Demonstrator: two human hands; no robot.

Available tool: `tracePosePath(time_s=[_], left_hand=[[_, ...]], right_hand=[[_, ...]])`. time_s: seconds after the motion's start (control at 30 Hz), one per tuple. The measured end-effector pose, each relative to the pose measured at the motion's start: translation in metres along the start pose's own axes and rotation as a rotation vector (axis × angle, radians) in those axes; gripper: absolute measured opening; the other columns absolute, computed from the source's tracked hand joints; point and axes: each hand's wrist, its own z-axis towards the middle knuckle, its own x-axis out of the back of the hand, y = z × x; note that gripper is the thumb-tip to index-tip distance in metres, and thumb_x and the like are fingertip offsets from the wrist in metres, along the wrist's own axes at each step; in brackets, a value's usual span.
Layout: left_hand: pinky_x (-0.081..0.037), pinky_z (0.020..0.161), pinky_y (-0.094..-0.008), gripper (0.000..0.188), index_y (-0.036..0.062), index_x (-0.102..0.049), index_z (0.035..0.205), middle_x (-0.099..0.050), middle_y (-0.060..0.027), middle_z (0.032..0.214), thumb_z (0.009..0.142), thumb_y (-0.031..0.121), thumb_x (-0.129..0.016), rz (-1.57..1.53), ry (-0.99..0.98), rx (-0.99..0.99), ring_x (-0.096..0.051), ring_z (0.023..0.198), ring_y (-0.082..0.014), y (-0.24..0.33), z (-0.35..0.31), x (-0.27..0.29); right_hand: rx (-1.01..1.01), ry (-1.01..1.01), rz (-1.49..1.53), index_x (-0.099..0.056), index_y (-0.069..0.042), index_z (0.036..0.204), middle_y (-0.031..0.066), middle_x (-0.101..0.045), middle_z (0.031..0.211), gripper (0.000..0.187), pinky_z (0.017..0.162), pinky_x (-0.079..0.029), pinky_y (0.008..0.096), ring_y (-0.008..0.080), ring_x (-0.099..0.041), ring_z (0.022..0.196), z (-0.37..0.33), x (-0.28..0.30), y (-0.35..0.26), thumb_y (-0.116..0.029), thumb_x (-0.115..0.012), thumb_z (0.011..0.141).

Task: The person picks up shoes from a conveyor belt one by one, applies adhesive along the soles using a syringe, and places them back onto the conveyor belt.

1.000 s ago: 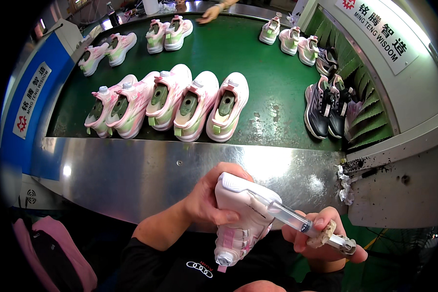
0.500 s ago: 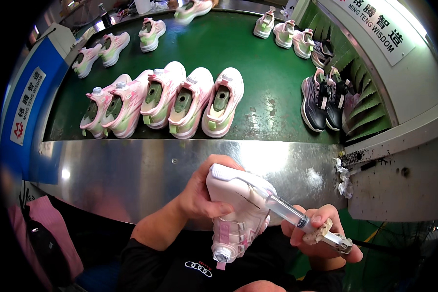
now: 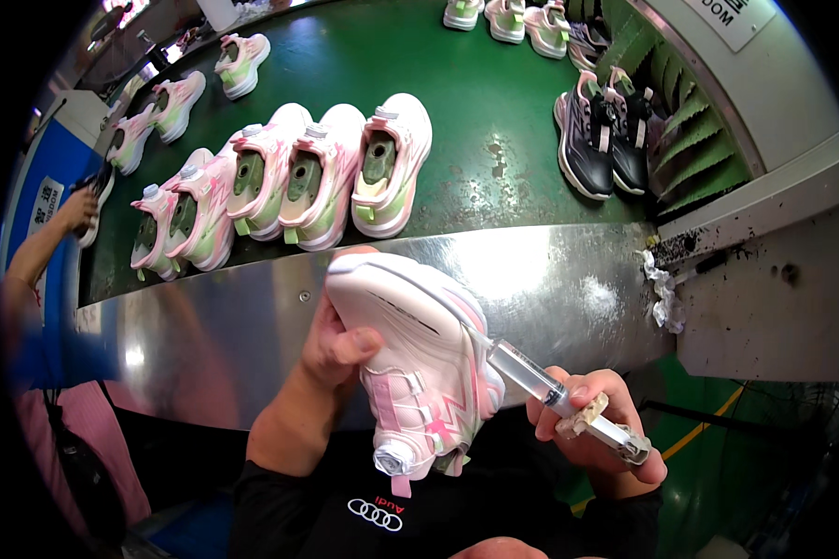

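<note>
My left hand (image 3: 336, 340) is closed round the toe end of a pink and white sneaker (image 3: 410, 345), holding it tilted over the metal ledge's front edge. A round dial and pink tab on the shoe point toward me. In my right hand (image 3: 597, 419) is a clear syringe (image 3: 529, 373), gripped by the barrel, with the thumb at the plunger end. Its thin tip meets the shoe along the line between the white sole and the upper. A dark curved line marks the shoe's side near the tip.
Past the metal ledge (image 3: 214, 326), a green conveyor belt (image 3: 494, 102) carries several pink sneakers (image 3: 391, 168) in a row. Black sneakers (image 3: 587, 140) stand by the green flap curtain (image 3: 694, 140). At the left, another person's hand (image 3: 82, 210) grips a dark shoe.
The syringe tip sits farther from the toe along the sole edge. My view has shifted, and the held shoe appears higher and more left. Another person's arm has come in at the left.
</note>
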Motion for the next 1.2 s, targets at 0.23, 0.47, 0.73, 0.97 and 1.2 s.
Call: tracePosePath(time_s=[0.23, 0.47, 0.73, 0.97, 1.2], left_hand=[[-0.051, 0.084, -0.0358, 0.064, -0.0023, -0.048, 0.120, -0.061, -0.0150, 0.106, 0.068, 0.029, -0.069, -0.112, 0.024, 0.079, -0.062, 0.095, -0.0247, 0.003, 0.009, -0.007], [-0.052, 0.084, -0.0379, 0.065, -0.0025, -0.044, 0.124, -0.059, -0.0171, 0.109, 0.073, 0.032, -0.064, -0.146, 0.135, 0.063, -0.062, 0.096, -0.0263, -0.002, 0.010, -0.006], [-0.050, 0.087, -0.0384, 0.063, -0.0035, -0.044, 0.124, -0.058, -0.0183, 0.112, 0.076, 0.034, -0.061, -0.200, 0.106, 0.108, -0.061, 0.099, -0.0275, 0.000, 0.011, 0.005], [-0.049, 0.088, -0.0396, 0.062, -0.0026, -0.046, 0.124, -0.058, -0.0175, 0.113, 0.080, 0.040, -0.057, -0.230, 0.119, 0.117, -0.059, 0.101, -0.0270, -0.001, 0.013, 0.007], [-0.048, 0.090, -0.0393, 0.062, -0.0042, -0.045, 0.125, -0.057, -0.0187, 0.115, 0.081, 0.038, -0.058, -0.354, 0.094, 0.141, -0.059, 0.103, -0.0275, -0.003, 0.015, 0.006]], right_hand=[[-0.049, 0.052, 0.009, -0.039, 0.004, 0.127, 0.0136, -0.047, 0.105, 0.101, 0.085, -0.039, 0.0313, 0.0219, -0.050, 0.099, -0.013, 0.010, 0.008, -0.060, -0.078, 0.060], [-0.084, 0.035, -0.044, -0.038, 0.005, 0.128, 0.0121, -0.047, 0.107, 0.102, 0.085, -0.037, 0.0307, 0.0198, -0.049, 0.099, -0.024, 0.018, 0.015, -0.061, -0.077, 0.061], [-0.111, 0.067, -0.055, -0.038, 0.007, 0.128, 0.0120, -0.046, 0.108, 0.102, 0.085, -0.037, 0.0298, 0.0193, -0.048, 0.099, -0.039, 0.007, 0.021, -0.057, -0.079, 0.061], [-0.082, 0.075, -0.093, -0.039, 0.007, 0.128, 0.0129, -0.045, 0.109, 0.097, 0.084, -0.036, 0.0290, 0.0200, -0.047, 0.097, -0.052, -0.001, 0.024, -0.053, -0.079, 0.063], [-0.074, 0.107, -0.170, -0.046, 0.006, 0.124, 0.0135, -0.054, 0.104, 0.092, 0.077, -0.035, 0.0279, 0.0195, -0.047, 0.091, -0.062, -0.007, 0.025, -0.056, -0.077, 0.064]])
